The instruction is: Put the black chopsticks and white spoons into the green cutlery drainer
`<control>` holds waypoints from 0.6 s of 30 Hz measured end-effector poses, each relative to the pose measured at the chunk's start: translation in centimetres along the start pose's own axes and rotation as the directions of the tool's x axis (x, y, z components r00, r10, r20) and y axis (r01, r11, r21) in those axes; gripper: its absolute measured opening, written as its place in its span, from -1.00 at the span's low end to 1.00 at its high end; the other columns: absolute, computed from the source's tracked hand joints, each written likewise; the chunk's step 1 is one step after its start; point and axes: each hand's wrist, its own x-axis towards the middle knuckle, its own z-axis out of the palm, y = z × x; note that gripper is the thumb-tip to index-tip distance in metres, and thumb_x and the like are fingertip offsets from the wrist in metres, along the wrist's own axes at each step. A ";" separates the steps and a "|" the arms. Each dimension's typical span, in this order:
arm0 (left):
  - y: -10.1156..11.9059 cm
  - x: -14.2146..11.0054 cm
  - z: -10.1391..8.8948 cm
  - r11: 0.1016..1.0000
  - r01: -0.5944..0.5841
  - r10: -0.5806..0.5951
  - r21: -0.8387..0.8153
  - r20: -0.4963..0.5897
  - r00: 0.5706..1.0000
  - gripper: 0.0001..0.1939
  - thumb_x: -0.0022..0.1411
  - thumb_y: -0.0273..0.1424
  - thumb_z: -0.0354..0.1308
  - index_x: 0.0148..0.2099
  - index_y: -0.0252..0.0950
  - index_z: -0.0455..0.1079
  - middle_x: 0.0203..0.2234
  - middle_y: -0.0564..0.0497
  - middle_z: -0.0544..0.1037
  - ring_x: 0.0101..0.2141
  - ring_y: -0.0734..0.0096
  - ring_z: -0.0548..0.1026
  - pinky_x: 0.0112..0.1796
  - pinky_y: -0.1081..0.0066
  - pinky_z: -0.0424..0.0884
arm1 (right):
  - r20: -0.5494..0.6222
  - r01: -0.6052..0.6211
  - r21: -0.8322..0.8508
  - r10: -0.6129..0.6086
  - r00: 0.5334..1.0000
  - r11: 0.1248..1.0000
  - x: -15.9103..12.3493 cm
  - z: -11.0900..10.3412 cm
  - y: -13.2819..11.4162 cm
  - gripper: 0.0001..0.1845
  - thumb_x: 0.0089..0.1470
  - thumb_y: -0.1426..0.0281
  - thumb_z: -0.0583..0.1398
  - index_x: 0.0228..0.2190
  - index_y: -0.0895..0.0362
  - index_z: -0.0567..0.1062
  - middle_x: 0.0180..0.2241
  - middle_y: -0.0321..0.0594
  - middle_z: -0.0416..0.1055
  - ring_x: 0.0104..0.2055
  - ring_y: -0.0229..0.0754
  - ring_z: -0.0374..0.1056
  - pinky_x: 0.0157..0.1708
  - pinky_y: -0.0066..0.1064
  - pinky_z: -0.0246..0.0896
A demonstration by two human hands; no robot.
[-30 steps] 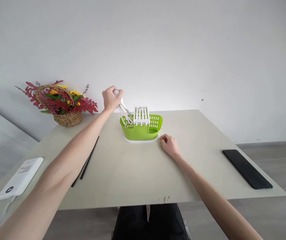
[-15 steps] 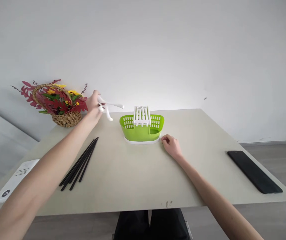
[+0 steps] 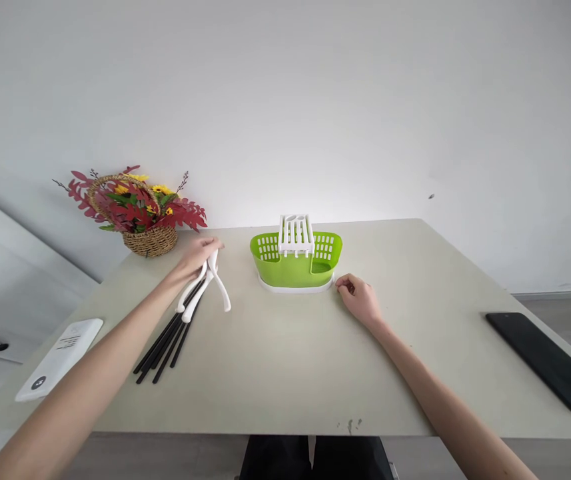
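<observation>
My left hand [image 3: 200,257] is closed around the upper ends of three white spoons [image 3: 222,293]. Their curved handles hang down and fan out over black chopsticks [image 3: 168,347], while the bowl ends are hidden in my fingers. Several of these chopsticks lie in a loose bundle on the table, pointing away from me. My right hand [image 3: 360,299] rests on the table with its fingers curled and nothing visible in them. It is close beside the white base of a green cutlery basket [image 3: 295,271]; I cannot tell whether they touch. A white slotted rack [image 3: 296,237] sits across the basket's middle.
A wicker basket of artificial flowers [image 3: 150,241] stands at the back left by the wall. A white box [image 3: 60,360] lies at the left edge of the table [image 3: 285,373]. On the right lies a black phone [image 3: 545,360].
My left hand has come down and nearer to me, and the spoon handles have swung from pointing right to hanging over the chopsticks. My right hand stays beside the green basket. The view has shifted slightly.
</observation>
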 end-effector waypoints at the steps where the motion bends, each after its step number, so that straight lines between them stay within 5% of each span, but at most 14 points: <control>1: -0.2 -0.2 0.1 0.999 0.024 -0.025 0.040 0.022 0.999 -0.66 0.05 -0.12 0.20 -0.54 -0.18 0.18 -0.75 0.14 0.22 -0.69 0.46 0.18 -0.62 0.41 0.06 | -0.001 0.000 0.001 0.000 1.000 1.000 0.0 0.0 0.0 -0.77 0.06 0.32 0.07 -0.36 0.02 0.53 -0.36 -0.25 0.57 -0.35 -0.12 0.41 -0.26 -0.31 0.25; 4: -0.5 -0.8 0.5 0.979 0.014 -0.033 0.201 0.089 0.995 -0.74 0.01 -0.16 0.18 -0.53 -0.21 0.29 -0.72 0.15 0.24 -0.64 0.44 0.24 -0.57 0.42 0.07 | -0.002 -0.001 0.003 0.001 1.000 1.000 0.0 0.0 0.0 -0.77 0.05 0.32 0.07 -0.36 0.02 0.53 -0.37 -0.24 0.57 -0.36 -0.11 0.41 -0.27 -0.31 0.25; 9: -0.6 -1.6 1.7 0.871 -0.169 0.092 0.461 0.184 0.979 -0.74 0.00 -0.18 0.11 -0.57 -0.24 0.29 -0.67 0.15 0.25 -0.53 0.44 0.25 -0.46 0.44 0.13 | 0.005 0.001 0.000 -0.001 1.000 1.000 0.0 0.0 -0.1 -0.78 0.05 0.32 0.07 -0.37 0.02 0.52 -0.37 -0.24 0.56 -0.35 -0.11 0.41 -0.26 -0.31 0.25; 18: -1.5 -2.0 2.4 0.813 -0.223 0.111 0.538 0.233 0.966 -0.74 0.02 -0.19 0.08 -0.57 -0.23 0.28 -0.66 0.14 0.23 -0.50 0.41 0.24 -0.44 0.44 0.11 | 0.008 0.007 -0.007 -0.007 1.000 1.000 -0.1 0.0 0.1 -0.78 0.05 0.33 0.07 -0.36 0.02 0.53 -0.38 -0.25 0.56 -0.35 -0.11 0.40 -0.28 -0.31 0.24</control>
